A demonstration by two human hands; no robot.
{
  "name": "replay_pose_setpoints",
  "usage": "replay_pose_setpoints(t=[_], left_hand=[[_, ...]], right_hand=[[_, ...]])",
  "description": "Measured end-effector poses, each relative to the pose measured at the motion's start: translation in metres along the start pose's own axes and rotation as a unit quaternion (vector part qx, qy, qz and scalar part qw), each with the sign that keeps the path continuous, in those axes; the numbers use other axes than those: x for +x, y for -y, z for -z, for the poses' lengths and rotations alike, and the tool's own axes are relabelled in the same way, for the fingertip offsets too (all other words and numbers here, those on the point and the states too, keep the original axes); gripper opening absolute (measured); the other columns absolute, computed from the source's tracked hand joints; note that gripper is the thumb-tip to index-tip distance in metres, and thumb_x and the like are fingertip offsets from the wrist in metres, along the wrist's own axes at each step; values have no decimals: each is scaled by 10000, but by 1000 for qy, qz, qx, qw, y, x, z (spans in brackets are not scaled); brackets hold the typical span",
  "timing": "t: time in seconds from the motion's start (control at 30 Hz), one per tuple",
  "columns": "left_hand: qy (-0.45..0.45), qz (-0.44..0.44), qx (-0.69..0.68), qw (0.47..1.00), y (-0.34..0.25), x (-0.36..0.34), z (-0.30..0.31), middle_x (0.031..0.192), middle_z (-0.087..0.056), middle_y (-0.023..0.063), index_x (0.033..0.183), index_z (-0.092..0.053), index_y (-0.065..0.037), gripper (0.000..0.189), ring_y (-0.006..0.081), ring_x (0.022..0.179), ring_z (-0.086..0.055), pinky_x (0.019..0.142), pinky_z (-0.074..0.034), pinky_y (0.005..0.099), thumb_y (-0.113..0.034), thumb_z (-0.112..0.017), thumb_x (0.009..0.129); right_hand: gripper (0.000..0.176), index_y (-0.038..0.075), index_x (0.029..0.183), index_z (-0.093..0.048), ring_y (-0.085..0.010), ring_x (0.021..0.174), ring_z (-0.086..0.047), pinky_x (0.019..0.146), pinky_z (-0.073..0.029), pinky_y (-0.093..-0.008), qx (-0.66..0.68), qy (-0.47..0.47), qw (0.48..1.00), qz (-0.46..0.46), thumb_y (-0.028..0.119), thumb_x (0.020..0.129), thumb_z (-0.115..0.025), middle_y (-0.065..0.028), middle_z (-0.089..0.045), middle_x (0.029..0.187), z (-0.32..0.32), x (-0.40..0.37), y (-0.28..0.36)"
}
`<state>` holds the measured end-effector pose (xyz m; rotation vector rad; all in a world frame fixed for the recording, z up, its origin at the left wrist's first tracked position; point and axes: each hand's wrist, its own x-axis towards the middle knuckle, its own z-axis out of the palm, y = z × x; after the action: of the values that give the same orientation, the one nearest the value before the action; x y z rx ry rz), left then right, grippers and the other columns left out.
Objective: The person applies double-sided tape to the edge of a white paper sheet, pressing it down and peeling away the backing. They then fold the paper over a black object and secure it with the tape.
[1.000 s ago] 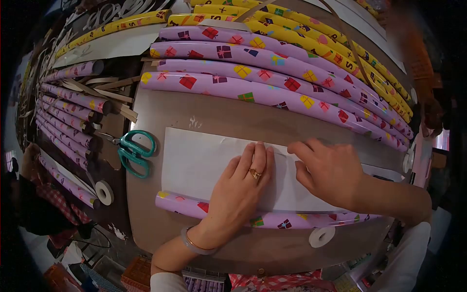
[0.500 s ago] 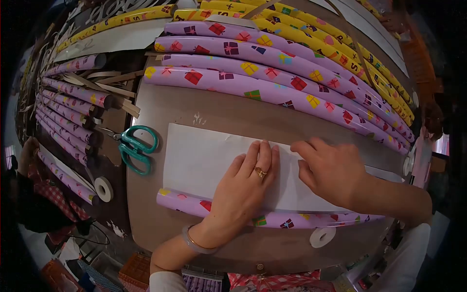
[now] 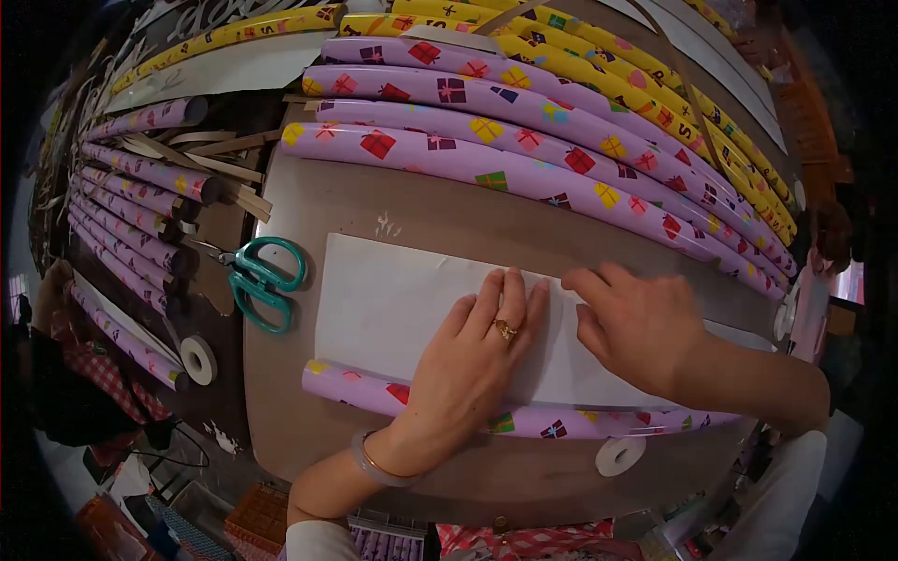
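A white sheet [image 3: 383,290], the plain underside of wrapping paper, lies spread on the table, its near side running into a lilac gift-print roll [image 3: 355,384]. My left hand [image 3: 472,365] rests flat on the sheet, fingers stretched towards its far edge, a ring on one finger. To its right, my right hand [image 3: 641,323] is bent over the far edge of the sheet. Its index finger touches near that edge and the thumb stands apart from it; the other fingers are curled and partly hidden. I see nothing held in either hand.
Teal-handled scissors [image 3: 267,280] lie left of the sheet. A tape roll [image 3: 620,455] sits by the near edge, another tape roll [image 3: 198,360] at left. Several lilac rolls [image 3: 468,168] and yellow rolls [image 3: 599,70] line the back. Another person's hand [image 3: 56,280] shows at far left.
Both hands hold almost the same place on the sheet. The view has shifted very slightly; nothing has been picked up or let go.
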<state>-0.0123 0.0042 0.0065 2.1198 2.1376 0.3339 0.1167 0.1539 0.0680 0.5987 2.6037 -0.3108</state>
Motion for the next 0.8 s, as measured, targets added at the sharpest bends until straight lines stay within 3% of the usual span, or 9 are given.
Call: replay_pose_setpoints(t=[0.13, 0.37, 0.47, 0.57, 0.63, 0.8], left_hand=[[1, -7, -8, 1000, 0, -1, -1, 1341, -453, 152, 1403, -463, -103, 599, 302, 1220, -502, 921, -483, 373, -132, -547, 811], [-11, -6, -27, 1000, -1, 1, 0, 1339, -450, 156, 1377, -485, -80, 588, 304, 1224, -492, 918, -478, 389, -130, -588, 800], [-10, 7, -63, 998, -5, 4, 3, 1329, -457, 155, 1355, -495, -54, 581, 302, 1224, -485, 932, -464, 401, -133, -630, 795], [-44, -16, -16, 999, -10, 10, 4, 1316, -469, 151, 1314, -513, -10, 544, 293, 1218, -484, 947, -452, 399, -139, -649, 803], [5, -33, -77, 996, -12, 13, -1, 1317, -475, 144, 1275, -531, 27, 488, 282, 1212, -487, 952, -450, 388, -129, -629, 823], [-1, -3, -35, 999, -23, 18, 1, 1305, -497, 152, 1260, -536, 42, 456, 288, 1200, -504, 961, -451, 385, -117, -608, 839]], right_hand=[[253, 150, 1102, -571, -298, 685, -651, 590, -513, -451, 0, 9, 1000, -2, 186, 853, -606, -77, -615, 887, 1, 1, 0], [249, 150, 1106, -561, -305, 711, -658, 610, -511, -460, 3, 17, 1000, -11, 194, 863, -594, -81, -627, 925, 3, 1, 2], [261, 151, 1118, -550, -305, 713, -659, 612, -506, -466, -2, 20, 1000, -9, 198, 864, -590, -83, -621, 916, 2, 0, 1], [271, 147, 1117, -542, -312, 702, -657, 593, -500, -470, -11, -7, 1000, 5, 198, 856, -593, -85, -615, 891, 1, -1, 1], [272, 139, 1100, -537, -323, 687, -654, 574, -490, -470, 4, -18, 1000, 8, 192, 841, -604, -88, -606, 861, 0, -2, 0], [316, 96, 1098, -502, -340, 685, -652, 574, -488, -471, 33, -43, 998, 29, 173, 812, -614, -106, -624, 890, -3, -3, -6]])
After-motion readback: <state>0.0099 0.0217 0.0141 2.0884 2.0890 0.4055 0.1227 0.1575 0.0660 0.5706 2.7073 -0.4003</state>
